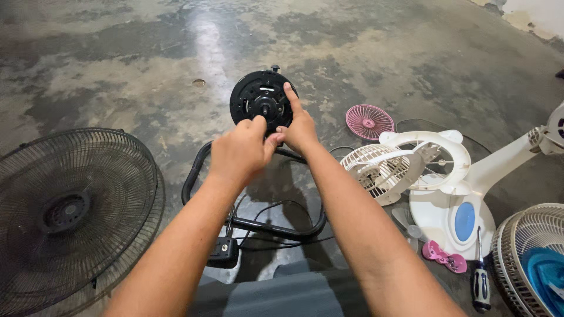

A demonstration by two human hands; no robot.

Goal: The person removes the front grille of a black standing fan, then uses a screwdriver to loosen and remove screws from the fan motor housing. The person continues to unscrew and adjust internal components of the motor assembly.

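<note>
The black fan motor housing (261,98) stood upright at the far end of both forearms, its round face turned toward the camera. The right hand (301,126) lay against its right edge, the forefinger stretched up along the rim and the thumb pressing near the lower part, so the hand was clamped on the housing. The left hand (242,148) was closed in front of its lower left, fingertips pinched together at the face near the centre shaft; what they pinched could not be made out.

Largest of the other things, 1 dark wire fan guard (73,214) lay flat on the stained concrete floor (135,58) well to the left. A black tubular stand (258,226) looped beneath the wrists, with a black cable (276,205) and a black plug (223,251) inside and beside it. To the right sat a white fan body (452,199) with a blue oval panel, a white grille (376,170) tilted against it, another pale guard with a blue blade (537,258) at the frame edge, a small pink grille (369,121), a pink clip (443,255) and a screwdriver (480,282). Nothing lay between hands and housing.

The housing was matte black, circular, ribbed with slots, with a short shaft at its centre and a small knob on top.
</note>
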